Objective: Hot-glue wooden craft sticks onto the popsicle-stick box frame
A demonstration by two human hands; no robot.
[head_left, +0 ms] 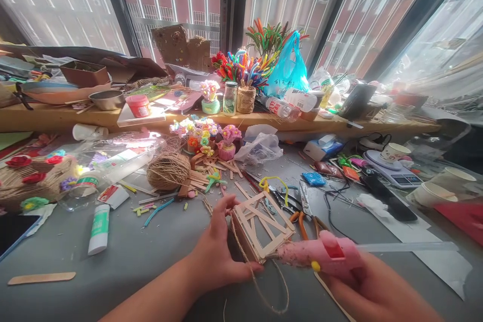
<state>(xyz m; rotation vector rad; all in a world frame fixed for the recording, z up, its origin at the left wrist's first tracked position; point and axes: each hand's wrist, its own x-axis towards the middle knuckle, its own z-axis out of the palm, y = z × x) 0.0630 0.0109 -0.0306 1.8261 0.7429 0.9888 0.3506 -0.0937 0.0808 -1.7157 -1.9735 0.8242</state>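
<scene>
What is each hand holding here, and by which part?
The left hand grips the popsicle-stick frame by its near left corner. The right hand holds the pink glue gun by its handle, nozzle at the frame.

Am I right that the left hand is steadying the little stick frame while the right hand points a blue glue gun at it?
Not quite. In the head view, the left hand does steady the stick frame, and the right hand does point a glue gun at it, but the glue gun is pink, not blue.
</scene>
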